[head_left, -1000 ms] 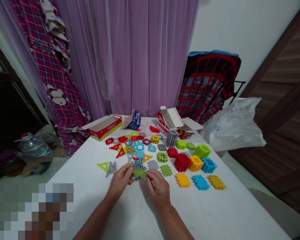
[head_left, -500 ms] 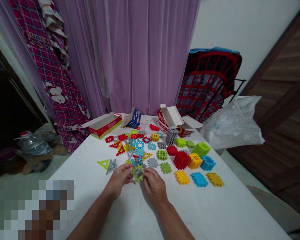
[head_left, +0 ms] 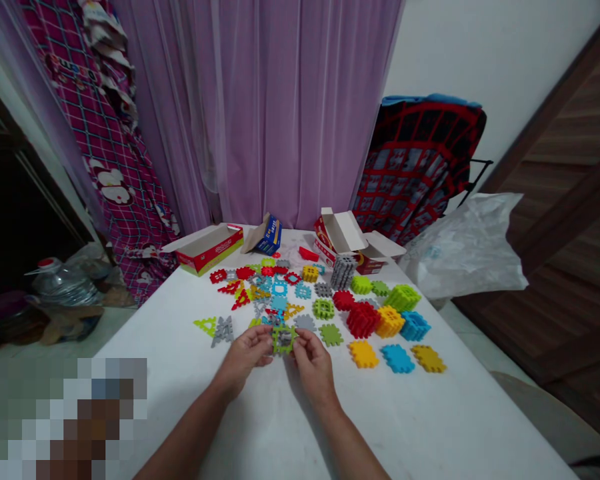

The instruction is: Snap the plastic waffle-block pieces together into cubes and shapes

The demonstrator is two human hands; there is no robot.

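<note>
Between my two hands is a green square building tile point(head_left: 283, 341) with toothed edges and an open middle, through which grey shows. My left hand point(head_left: 249, 353) pinches its left edge with thumb and fingers. My right hand point(head_left: 312, 361) grips its right edge. Just beyond the tile lie a light blue tile point(head_left: 279, 303) and other loose pieces, partly hidden behind my hands. A flat grey tile point(head_left: 305, 323) and a flat green tile point(head_left: 331, 335) rest to the right of it. Left of my left hand are grey triangle pieces point(head_left: 223, 330) and a lime triangle point(head_left: 207, 325).
Stacks of red tiles point(head_left: 363, 321), yellow tiles point(head_left: 391, 321) and blue tiles point(head_left: 415, 326) stand on the right of the white table point(head_left: 390, 427). An open red box point(head_left: 213, 248) and a blue box point(head_left: 269, 235) sit at the back. A plastic bag point(head_left: 465, 247) hangs beyond the right edge.
The green tile has turned from a slanted position to nearly square-on and shifted slightly right and up. Both hands still hold it.
</note>
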